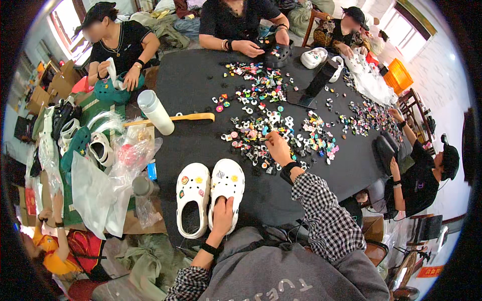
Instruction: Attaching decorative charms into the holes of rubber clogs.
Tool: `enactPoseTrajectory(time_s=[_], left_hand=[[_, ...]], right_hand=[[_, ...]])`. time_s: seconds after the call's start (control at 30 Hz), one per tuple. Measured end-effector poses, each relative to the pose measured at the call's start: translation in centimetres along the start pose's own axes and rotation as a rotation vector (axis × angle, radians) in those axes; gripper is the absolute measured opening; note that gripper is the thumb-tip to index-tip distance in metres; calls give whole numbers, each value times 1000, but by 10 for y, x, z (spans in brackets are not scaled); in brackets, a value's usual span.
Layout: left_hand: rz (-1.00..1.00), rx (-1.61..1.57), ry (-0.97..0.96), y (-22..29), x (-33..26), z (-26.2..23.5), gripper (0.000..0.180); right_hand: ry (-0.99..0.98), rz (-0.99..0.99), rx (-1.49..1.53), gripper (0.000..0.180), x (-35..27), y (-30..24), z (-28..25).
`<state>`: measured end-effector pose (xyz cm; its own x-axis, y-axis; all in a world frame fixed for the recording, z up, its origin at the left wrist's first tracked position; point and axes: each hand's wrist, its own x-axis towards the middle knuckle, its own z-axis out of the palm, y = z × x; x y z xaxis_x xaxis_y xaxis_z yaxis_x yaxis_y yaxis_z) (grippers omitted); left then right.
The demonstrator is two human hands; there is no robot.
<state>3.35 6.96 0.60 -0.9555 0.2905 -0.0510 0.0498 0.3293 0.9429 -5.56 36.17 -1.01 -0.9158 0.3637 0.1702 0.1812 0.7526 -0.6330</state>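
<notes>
Two white clogs stand side by side near the table's front edge. Several small shoe charms sit on the left clog [186, 188] and on the right clog [228, 179]. My left hand [222, 214] grips the right clog at its foot opening, fingers partly inside. Ahead and to the right, my right hand [278, 149] reaches into a loose pile of colourful shoe charms [258, 134]. Its fingertips are pinched together among them; whether a charm is between them is too small to tell.
The black table [191, 100] carries more charms [369, 119] at right and a dark stand [321, 83]. At left are a white bottle [156, 113], a wooden back scratcher [193, 117], plastic bags [93, 193] and other clogs [102, 149]. Several people work around the table, one handling a black clog [277, 54].
</notes>
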Motion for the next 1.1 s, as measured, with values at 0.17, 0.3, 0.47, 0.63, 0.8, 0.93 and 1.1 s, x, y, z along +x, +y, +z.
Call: enactPoseTrajectory(time_s=[0.17, 0.3, 0.47, 0.63, 0.8, 0.93, 1.1], left_hand=[[-48, -13, -55, 9, 1, -1, 32], [-49, 1, -58, 5, 1, -2, 34], [-82, 23, -58, 7, 1, -3, 34], [-60, 23, -50, 4, 1, -1, 35], [-75, 23, -44, 10, 0, -2, 32], [-52, -19, -26, 5, 1, -2, 30], [-98, 11, -66, 10, 2, -2, 29]], right_hand=[[41, -50, 10, 15, -1, 12, 1], [-56, -35, 19, 16, -5, 13, 7], [87, -168, -79, 17, -5, -12, 9], [-19, -299, -42, 25, 5, -36, 37], [-85, -517, -45, 30, -11, -54, 53], [-64, -611, -75, 24, -24, -53, 52], [117, -339, -106, 23, -1, -31, 32]])
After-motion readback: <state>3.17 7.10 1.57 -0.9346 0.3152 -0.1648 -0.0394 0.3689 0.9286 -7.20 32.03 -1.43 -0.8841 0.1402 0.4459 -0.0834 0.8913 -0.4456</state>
